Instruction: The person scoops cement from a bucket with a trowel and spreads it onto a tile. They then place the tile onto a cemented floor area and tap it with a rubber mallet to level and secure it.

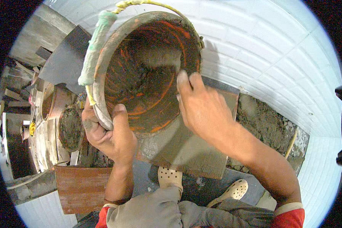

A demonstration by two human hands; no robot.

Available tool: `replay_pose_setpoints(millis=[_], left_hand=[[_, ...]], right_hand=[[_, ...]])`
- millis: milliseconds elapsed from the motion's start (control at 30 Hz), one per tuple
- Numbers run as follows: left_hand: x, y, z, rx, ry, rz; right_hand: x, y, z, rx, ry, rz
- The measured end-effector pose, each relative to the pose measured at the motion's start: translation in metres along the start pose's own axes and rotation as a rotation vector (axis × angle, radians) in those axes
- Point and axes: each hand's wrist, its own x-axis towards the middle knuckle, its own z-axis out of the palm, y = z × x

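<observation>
A mortar-caked bucket (152, 131) is tilted with its mouth toward me, and orange streaks show through the dark grey coating inside. My left hand (112, 133) is closed round its near left rim, thumb on the inner side. The bucket's handle (97, 47), yellow with a pale green sleeve, rises along the left and over the top. At the right side of the mouth, my right hand (205, 108) has its fingers bent and pressed together. A blurred, flat grey shape (161, 57) lies inside the bucket near those fingertips; whether the hand holds it is unclear.
Beneath the bucket lies a large tile (193, 154) smeared with grey mortar. White tiled wall (254, 49) rises behind and right, with rubble (254, 114) at its foot. A brown tile (81, 186) lies lower left, near another mortar-filled container (70, 129). My beige clogs (170, 176) stand below.
</observation>
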Motion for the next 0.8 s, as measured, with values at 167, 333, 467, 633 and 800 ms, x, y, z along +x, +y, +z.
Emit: replay_pose_setpoints(millis=[167,333,467,633,800], left_hand=[[0.011,0.011,-0.002,-0.060,-0.003,-0.004],[0.009,0.016,-0.014,-0.056,-0.036,0.078],[0.006,0.024,-0.030,0.014,-0.086,0.045],[0.002,0.027,-0.036,-0.134,-0.045,-0.045],[0.002,0.024,-0.034,-0.213,0.023,-0.103]], right_hand=[[0.006,-0.016,-0.001,-0.034,-0.125,0.152],[-0.016,-0.026,-0.001,0.164,-0.331,0.141],[-0.024,-0.014,-0.005,0.395,-0.457,-0.078],[-0.030,-0.014,-0.006,0.829,-0.306,-0.098],[-0.034,-0.010,-0.009,1.511,-0.845,0.356]])
